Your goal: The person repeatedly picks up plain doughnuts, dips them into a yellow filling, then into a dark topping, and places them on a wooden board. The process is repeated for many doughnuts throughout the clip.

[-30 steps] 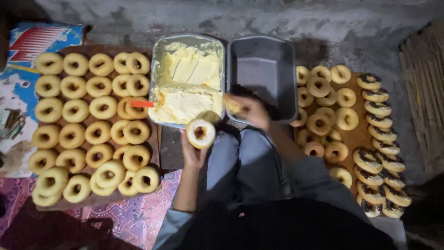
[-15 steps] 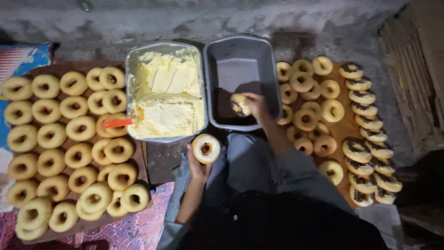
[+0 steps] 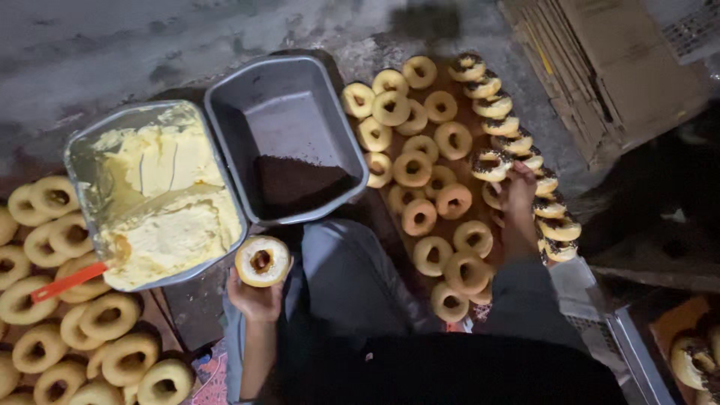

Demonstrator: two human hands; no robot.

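Cream-topped, pale ring doughnut (image 3: pixel 262 260) sits cupped in the left hand (image 3: pixel 255 298), near the metal cream tray (image 3: pixel 82 154); soft, light, best held underneath. Right hand (image 3: pixel 519 187) pinches a dark-sprinkled doughnut (image 3: pixel 491 164) at far right.

Cut off and unclear parts

The plain doughnuts (image 3: pixel 82 322) at eight o'clock run past the edge; the right hand (image 3: pixel 519 187) covers part of a sprinkled doughnut (image 3: pixel 491 163).

A rough grey concrete floor (image 3: pixel 112 52) carried two metal tubs, one of cream (image 3: pixel 154 195) and one of chocolate sprinkles (image 3: pixel 289 139), flanked by doughnut-covered boards (image 3: pixel 465 82).
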